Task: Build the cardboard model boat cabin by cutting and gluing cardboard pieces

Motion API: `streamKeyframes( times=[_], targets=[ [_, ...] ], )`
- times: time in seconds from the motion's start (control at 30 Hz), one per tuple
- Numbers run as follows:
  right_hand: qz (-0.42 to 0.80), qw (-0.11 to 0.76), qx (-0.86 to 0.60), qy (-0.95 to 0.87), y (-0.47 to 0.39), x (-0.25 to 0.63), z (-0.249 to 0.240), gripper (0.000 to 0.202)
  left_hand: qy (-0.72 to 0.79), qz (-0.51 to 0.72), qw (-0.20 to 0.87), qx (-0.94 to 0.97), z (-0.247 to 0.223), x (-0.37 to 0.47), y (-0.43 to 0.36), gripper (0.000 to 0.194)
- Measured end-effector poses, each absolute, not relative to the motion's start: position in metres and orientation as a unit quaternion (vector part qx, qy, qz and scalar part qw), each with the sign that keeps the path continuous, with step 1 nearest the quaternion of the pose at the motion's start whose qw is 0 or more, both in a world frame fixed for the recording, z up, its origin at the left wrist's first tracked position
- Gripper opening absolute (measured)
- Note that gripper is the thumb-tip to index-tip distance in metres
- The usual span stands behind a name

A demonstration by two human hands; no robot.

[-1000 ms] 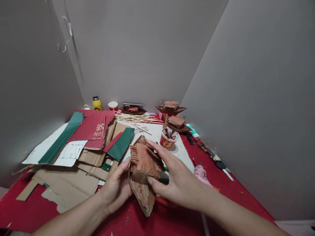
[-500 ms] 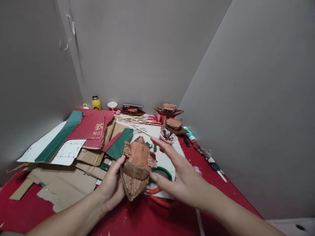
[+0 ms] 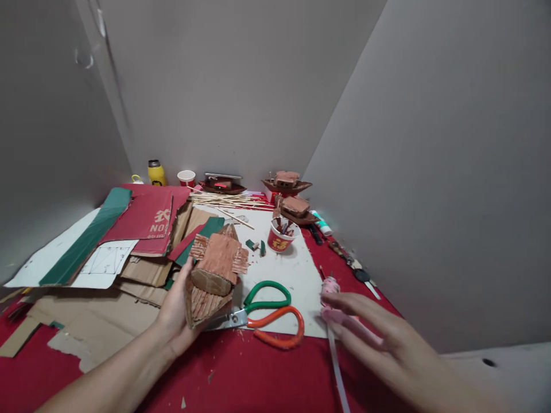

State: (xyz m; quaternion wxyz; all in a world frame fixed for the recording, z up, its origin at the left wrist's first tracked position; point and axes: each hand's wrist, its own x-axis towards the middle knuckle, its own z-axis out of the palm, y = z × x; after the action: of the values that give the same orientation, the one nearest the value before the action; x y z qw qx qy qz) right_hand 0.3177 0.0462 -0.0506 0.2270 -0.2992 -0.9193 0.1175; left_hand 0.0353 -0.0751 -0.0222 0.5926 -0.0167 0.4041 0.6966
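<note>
A small model boat (image 3: 217, 258) of brown-painted corrugated cardboard rests in my left hand (image 3: 175, 321), with its cabin roof up and one pointed end towards me. My fingers are partly hidden under the hull. At the right edge of the white board, my right hand (image 3: 387, 338) has its fingers around a pink hot glue gun (image 3: 330, 287) with a white cord (image 3: 338, 367) running down from it. Its nozzle points away from me. Between the hands lie large scissors (image 3: 275, 310) with one green and one orange handle, the blades partly hidden behind the boat.
Cardboard pieces (image 3: 99, 321) pile up at left. A red paper cup (image 3: 282, 241) stands on the white board (image 3: 288, 275) beside green scraps. Thin wooden sticks (image 3: 232, 199), more model boats (image 3: 287, 182), and a yellow bottle (image 3: 155, 174) sit at the back. Grey walls enclose the table.
My right hand has left the boat's side and moved right to the glue gun. The boat has shifted slightly left in my left hand, and the scissors show more fully.
</note>
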Motion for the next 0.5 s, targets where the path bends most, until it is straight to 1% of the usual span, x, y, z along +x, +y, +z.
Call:
streamKeyframes(
  times=[0.07,0.17,0.2,0.33,0.5],
  targets=[
    [0.122,0.191,-0.241,-0.944,0.037,0.305,-0.055,0.034,0.416,0.700,0.580,-0.019,-0.021,0.036,-0.074,0.039],
    [0.112,0.125,-0.160,-0.973,0.027,0.276,-0.055,0.052,0.428,0.704,0.567,-0.025,-0.020,0.036,-0.074,0.040],
    [0.112,0.103,-0.147,-0.977,0.026,0.266,-0.054,0.052,0.427,0.705,0.566,-0.024,-0.021,0.035,-0.074,0.041],
    [0.108,0.018,-0.142,-0.984,0.028,0.236,-0.048,0.040,0.390,0.721,0.573,-0.003,-0.020,0.033,-0.075,0.044],
    [0.062,-0.018,-0.152,-0.986,0.036,0.225,-0.047,0.030,0.352,0.736,0.578,0.014,-0.018,0.032,-0.080,0.044]
  ],
)
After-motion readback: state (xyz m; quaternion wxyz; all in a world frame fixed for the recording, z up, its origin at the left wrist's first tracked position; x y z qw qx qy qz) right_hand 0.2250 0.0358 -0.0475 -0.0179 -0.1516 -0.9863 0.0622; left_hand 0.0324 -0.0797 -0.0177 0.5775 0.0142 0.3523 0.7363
